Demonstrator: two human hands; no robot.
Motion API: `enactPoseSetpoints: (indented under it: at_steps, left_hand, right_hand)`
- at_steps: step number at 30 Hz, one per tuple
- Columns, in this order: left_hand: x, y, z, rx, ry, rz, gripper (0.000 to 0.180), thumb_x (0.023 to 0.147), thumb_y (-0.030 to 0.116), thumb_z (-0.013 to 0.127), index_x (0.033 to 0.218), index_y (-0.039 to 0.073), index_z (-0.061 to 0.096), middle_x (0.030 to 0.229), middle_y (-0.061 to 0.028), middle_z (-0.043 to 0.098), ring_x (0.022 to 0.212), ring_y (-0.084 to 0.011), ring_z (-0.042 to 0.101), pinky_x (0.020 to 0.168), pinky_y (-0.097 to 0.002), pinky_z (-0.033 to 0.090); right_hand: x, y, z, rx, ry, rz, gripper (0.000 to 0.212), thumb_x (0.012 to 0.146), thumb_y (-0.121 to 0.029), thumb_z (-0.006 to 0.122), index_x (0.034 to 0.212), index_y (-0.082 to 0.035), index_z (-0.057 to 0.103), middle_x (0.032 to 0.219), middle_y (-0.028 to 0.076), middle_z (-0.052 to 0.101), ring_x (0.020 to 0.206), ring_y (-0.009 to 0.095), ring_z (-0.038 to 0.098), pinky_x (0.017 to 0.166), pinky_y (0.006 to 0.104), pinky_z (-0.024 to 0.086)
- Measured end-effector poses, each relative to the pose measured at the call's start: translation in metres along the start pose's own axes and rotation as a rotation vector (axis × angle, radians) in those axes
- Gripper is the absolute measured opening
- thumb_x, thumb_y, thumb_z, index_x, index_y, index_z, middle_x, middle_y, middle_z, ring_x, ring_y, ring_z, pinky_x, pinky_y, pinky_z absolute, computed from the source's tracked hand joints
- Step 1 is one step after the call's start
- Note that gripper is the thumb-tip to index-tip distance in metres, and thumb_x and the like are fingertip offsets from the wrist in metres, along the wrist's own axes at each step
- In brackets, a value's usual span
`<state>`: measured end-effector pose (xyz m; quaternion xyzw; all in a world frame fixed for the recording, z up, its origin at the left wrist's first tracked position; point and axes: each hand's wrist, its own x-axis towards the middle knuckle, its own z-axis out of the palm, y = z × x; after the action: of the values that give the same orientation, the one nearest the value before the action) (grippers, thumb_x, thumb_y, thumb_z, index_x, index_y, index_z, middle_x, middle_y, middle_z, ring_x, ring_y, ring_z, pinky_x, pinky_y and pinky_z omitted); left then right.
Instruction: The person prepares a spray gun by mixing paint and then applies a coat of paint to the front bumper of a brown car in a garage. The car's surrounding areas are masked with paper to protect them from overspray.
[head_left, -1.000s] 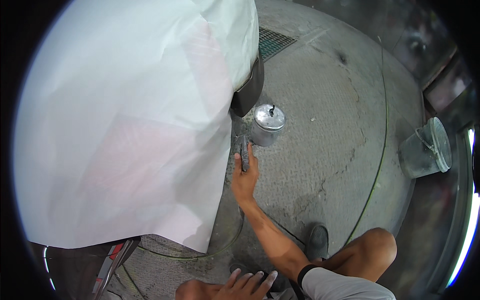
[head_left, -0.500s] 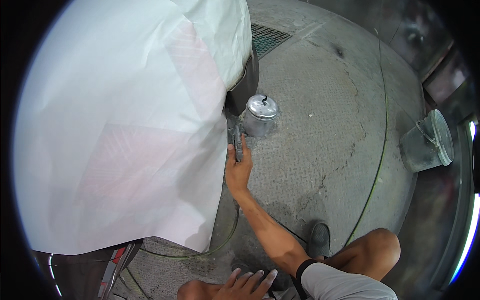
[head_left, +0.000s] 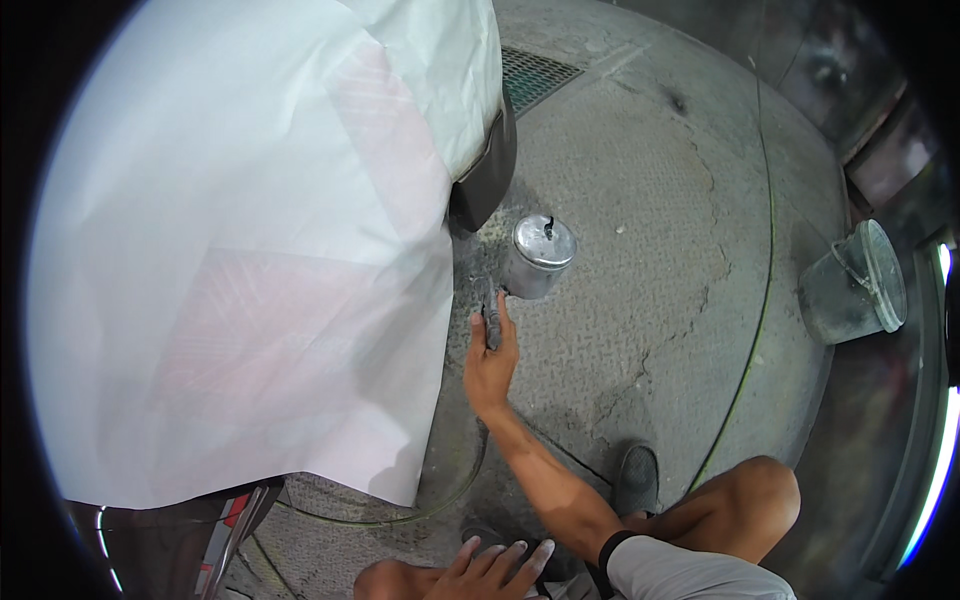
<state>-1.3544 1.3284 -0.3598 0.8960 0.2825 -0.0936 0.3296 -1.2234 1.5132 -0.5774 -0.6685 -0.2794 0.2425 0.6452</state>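
Note:
My right hand (head_left: 490, 374) is wrapped round the handle of a spray gun (head_left: 493, 318), whose metal cup (head_left: 540, 258) has a shiny lid with a small dark fitting on top. A hose (head_left: 465, 480) runs from below this hand toward the lower left. White masking sheeting (head_left: 300, 200) hangs to the left of the gun, and a dark panel end (head_left: 487, 180) shows past its edge, just beyond the cup. The gun's front end is hard to make out. At the lower edge, my left hand (head_left: 487, 572) rests by my knee with fingers spread, holding nothing.
A grey bucket (head_left: 840, 290) with a handle stands on the right by the wall. A long thin hose (head_left: 765, 300) crosses the floor on that side. A floor grate (head_left: 538, 78) lies at the back. Red-and-silver trim (head_left: 222, 540) shows below the sheeting.
My right hand and the spray gun have moved a little to the right and nearer to me, away from the dark panel end. My left hand has stayed where it was.

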Motion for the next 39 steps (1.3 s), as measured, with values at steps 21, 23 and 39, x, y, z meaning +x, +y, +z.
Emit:
enactPoseSetpoints:
  at_steps: [21,23,39]
  left_hand:
    - [0.002,0.003,-0.009,-0.021,0.036,0.011,0.064,0.091,0.029,0.062,0.146,0.005,0.041,0.131,-0.0153,0.056,0.122,-0.0316,0.052,0.112,-0.0493,0.032]
    - [0.003,0.003,-0.010,-0.024,0.040,0.012,0.064,0.090,0.028,0.063,0.146,0.005,0.041,0.131,-0.0150,0.056,0.122,-0.0316,0.052,0.112,-0.0496,0.033]
    - [-0.071,-0.217,0.054,-0.618,0.466,-0.663,0.036,0.089,0.020,0.069,0.118,0.000,0.064,0.111,-0.0157,0.070,0.113,-0.0237,0.064,0.098,-0.0388,0.048]
  right_hand:
    - [-0.013,-0.006,-0.018,0.067,0.102,-0.211,0.051,0.099,-0.021,0.062,0.144,-0.002,0.048,0.091,0.011,0.051,0.079,0.019,0.050,0.070,0.0344,0.043]
    - [-0.016,-0.007,-0.021,0.072,0.083,-0.184,0.051,0.099,-0.021,0.063,0.143,-0.002,0.048,0.091,0.010,0.051,0.079,0.019,0.050,0.070,0.0341,0.043]
    - [-0.003,-0.033,-0.080,-0.016,0.003,-0.078,0.052,0.094,-0.018,0.068,0.141,-0.002,0.051,0.088,0.012,0.056,0.074,0.020,0.054,0.067,0.0333,0.046]
